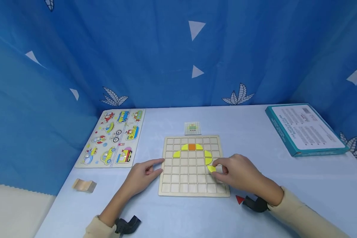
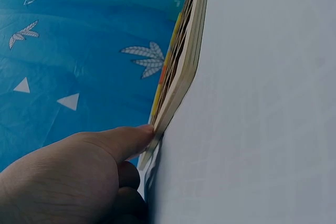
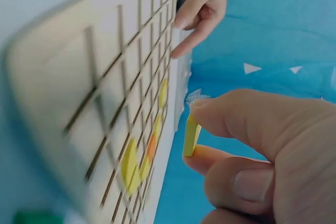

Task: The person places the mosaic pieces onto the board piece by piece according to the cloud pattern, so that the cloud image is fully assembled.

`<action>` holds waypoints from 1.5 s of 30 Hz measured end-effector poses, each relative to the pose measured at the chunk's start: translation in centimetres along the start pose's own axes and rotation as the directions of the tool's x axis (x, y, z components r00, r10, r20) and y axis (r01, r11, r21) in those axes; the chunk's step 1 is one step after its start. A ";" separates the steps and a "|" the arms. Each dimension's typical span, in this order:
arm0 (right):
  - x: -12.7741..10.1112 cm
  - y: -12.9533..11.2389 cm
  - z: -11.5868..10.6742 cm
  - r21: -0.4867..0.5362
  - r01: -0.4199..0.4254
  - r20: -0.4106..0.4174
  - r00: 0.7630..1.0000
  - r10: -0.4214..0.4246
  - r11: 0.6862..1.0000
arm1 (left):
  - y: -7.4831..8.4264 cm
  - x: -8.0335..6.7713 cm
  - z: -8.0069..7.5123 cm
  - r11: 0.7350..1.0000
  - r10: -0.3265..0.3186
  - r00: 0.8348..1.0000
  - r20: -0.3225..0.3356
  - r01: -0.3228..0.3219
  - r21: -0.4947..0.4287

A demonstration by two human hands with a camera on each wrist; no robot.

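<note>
Tile [image 1: 211, 169] tilted, in right grip [image 1: 236, 172].

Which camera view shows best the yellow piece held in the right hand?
The right wrist view: the yellow piece shows edge-on, large, pinched by the right hand. The head view shows it small; the left wrist view only a cut-off bit at the top.

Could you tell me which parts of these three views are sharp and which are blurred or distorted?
Head view: evenly lit and sharp, the wooden grid board crisp, the edges curved by the wide lens. Left wrist view: soft throughout, the left hand at the board's edge. Right wrist view: the near board corner smeared, while the right hand pinching the yellow curved piece is clearer.
</note>
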State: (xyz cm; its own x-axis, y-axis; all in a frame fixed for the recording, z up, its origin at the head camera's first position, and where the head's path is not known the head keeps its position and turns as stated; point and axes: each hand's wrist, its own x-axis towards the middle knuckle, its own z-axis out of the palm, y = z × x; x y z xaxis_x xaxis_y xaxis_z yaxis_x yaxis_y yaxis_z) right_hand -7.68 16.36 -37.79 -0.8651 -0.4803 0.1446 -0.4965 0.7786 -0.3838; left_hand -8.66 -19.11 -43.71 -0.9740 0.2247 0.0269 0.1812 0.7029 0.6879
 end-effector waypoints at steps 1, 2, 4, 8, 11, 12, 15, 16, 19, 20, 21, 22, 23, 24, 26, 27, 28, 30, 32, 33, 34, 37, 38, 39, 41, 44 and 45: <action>0.5 -0.2 0.2 0.013 0.011 -0.009 1.000 -0.010 1.000 | 0.0 0.1 0.0 1.000 0.004 1.000 -0.001 -0.004 0.004; 0.9 -0.3 0.3 0.026 0.022 -0.016 1.000 -0.021 0.999 | 0.0 0.2 -0.1 1.000 0.009 1.000 -0.004 -0.009 0.008; 1.7 -0.7 0.6 0.049 0.043 -0.025 0.999 -0.041 0.998 | 0.0 0.4 -0.3 1.000 0.021 1.000 -0.015 -0.020 0.020; 2.6 -1.4 1.0 0.064 0.058 -0.017 0.998 -0.057 0.996 | 0.1 0.6 -0.3 1.000 0.026 1.000 -0.017 -0.025 0.017; 3.3 -1.8 1.3 0.075 0.060 0.000 0.998 -0.060 0.995 | 0.0 0.4 0.0 1.000 0.009 1.000 0.009 -0.009 0.004; 3.5 -2.0 1.4 0.080 0.061 0.005 0.998 -0.062 0.995 | 0.0 0.3 0.0 1.000 0.003 1.000 0.012 -0.003 0.004; 4.5 -2.5 1.7 0.097 0.070 0.005 0.997 -0.071 0.993 | 0.0 0.1 0.2 1.000 -0.003 1.000 0.003 0.003 0.003; 4.8 -2.6 1.9 0.097 0.072 0.002 0.997 -0.072 0.993 | 0.0 0.0 0.2 1.000 -0.003 1.000 -0.004 0.003 0.003; 5.7 -3.0 2.6 0.102 0.075 -0.003 0.997 -0.075 0.992 | 0.0 0.0 0.2 1.000 -0.003 1.000 -0.011 0.003 0.002; 5.9 -3.1 2.9 0.107 0.074 -0.003 0.997 -0.074 0.992 | 0.0 0.0 0.3 1.000 -0.003 1.000 -0.008 0.003 0.004; 6.1 -3.3 3.2 0.112 0.069 -0.004 0.998 -0.069 0.991 | 0.0 0.0 0.3 1.000 -0.004 1.000 -0.005 0.004 0.003; 6.4 -3.4 3.5 0.113 0.066 -0.005 0.998 -0.066 0.991 | 0.0 0.0 0.3 1.000 -0.005 1.000 -0.003 0.005 0.003; 6.6 -3.5 3.8 0.121 0.063 -0.008 0.998 -0.063 0.991 | 0.0 0.0 0.2 1.000 -0.005 1.000 -0.002 0.005 0.004; 6.7 -3.7 4.1 0.123 0.060 -0.011 0.998 -0.059 0.991 | 0.0 0.0 0.2 1.000 -0.005 1.000 -0.003 0.005 0.005; 7.1 -4.0 4.6 0.124 0.053 -0.016 0.999 -0.051 0.991 | 0.0 0.0 0.2 1.000 -0.003 1.000 -0.006 0.004 0.008; 7.3 -4.1 4.8 0.117 0.049 -0.016 0.999 -0.048 0.992 | 0.0 0.0 0.2 1.000 -0.003 1.000 -0.009 0.003 0.008; 7.5 -4.2 5.1 0.113 0.049 -0.016 0.999 -0.047 0.992 | 0.0 0.0 0.3 1.000 -0.003 1.000 -0.009 0.003 0.007; 7.8 -4.4 5.6 0.100 0.044 -0.011 0.999 -0.043 0.994 | 0.0 0.0 0.3 1.000 -0.005 1.000 -0.008 0.005 0.004; 8.1 -4.5 6.0 0.090 0.042 -0.009 0.999 -0.041 0.995 | 0.0 0.0 0.3 1.000 -0.003 1.000 -0.002 0.003 0.003; 8.3 -4.6 6.2 0.085 0.042 -0.013 0.999 -0.041 0.996 | 0.0 0.0 0.3 1.000 -0.002 1.000 0.000 0.002 0.002; 8.4 -4.6 6.4 0.085 0.043 -0.017 0.999 -0.042 0.995 | -0.1 0.0 0.4 1.000 0.001 1.000 0.001 -0.001 0.002; 8.8 -4.5 6.9 0.091 0.049 -0.030 0.998 -0.047 0.995 | -0.1 0.1 0.3 1.000 0.008 1.000 -0.003 -0.008 0.007; 8.8 -4.5 7.1 0.098 0.054 -0.035 0.998 -0.051 0.994 | -0.1 0.0 0.2 1.000 0.009 1.000 -0.005 -0.008 0.009; 8.9 -4.5 7.3 0.103 0.057 -0.037 0.998 -0.053 0.993 | -0.1 0.0 0.1 1.000 0.008 1.000 -0.005 -0.008 0.011; 8.9 -4.3 7.5 0.118 0.060 -0.038 0.998 -0.056 0.991 | -0.1 0.0 0.1 1.000 0.012 1.000 -0.002 -0.012 0.013; 8.9 -4.1 7.8 0.127 0.068 -0.051 0.997 -0.062 0.990 | -0.1 0.0 0.1 1.000 0.017 1.000 -0.002 -0.017 0.015; 8.9 -4.1 7.9 0.122 0.069 -0.053 0.997 -0.063 0.990 | -0.1 0.1 0.1 1.000 0.020 1.000 -0.002 -0.020 0.015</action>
State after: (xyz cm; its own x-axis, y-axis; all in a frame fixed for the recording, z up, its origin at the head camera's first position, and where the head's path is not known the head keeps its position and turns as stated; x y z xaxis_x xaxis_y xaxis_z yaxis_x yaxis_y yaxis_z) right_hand -12.78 5.71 -42.11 -0.8348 -0.5062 0.2166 -0.5425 0.6888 -0.4809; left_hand -8.71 -19.09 -43.90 -0.9706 0.2372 0.0417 0.2022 0.7085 0.6761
